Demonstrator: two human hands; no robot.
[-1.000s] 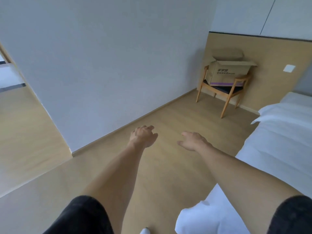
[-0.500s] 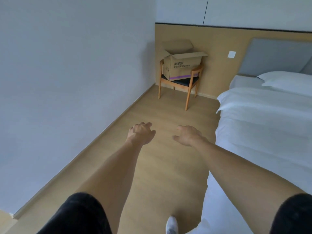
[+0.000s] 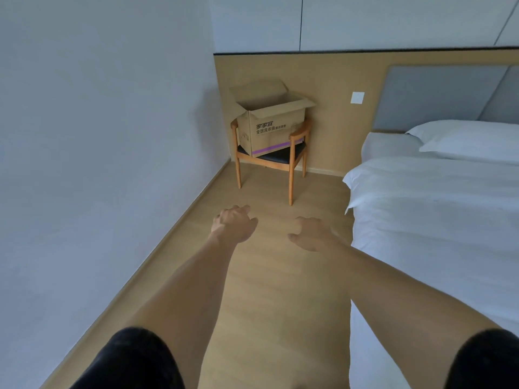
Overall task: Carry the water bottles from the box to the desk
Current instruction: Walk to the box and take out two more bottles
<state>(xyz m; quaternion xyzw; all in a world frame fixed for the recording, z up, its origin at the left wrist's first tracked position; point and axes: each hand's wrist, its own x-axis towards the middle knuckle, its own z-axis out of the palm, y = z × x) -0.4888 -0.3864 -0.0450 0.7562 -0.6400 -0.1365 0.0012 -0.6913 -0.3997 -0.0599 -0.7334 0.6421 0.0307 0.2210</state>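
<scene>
An open cardboard box point(image 3: 271, 130) with dark print and a purple stripe stands on a wooden armchair point(image 3: 293, 161) in the far corner. Its flaps are up and its inside is hidden, so no water bottles show. No desk is in view. Both arms reach forward over the floor, well short of the chair. My left hand point(image 3: 234, 224) is empty with its fingers loosely curled. My right hand point(image 3: 310, 233) is empty too, palm down, fingers slightly apart.
A bed with white linen point(image 3: 438, 220) and a pillow point(image 3: 463, 138) fills the right side. A plain wall point(image 3: 98, 150) runs along the left. Between them a strip of wooden floor point(image 3: 275, 290) leads to the chair.
The view has swung right and advanced toward the corner. The box and chair are larger and nearer the middle. The doorway on the left has left the view. Both hands stay empty.
</scene>
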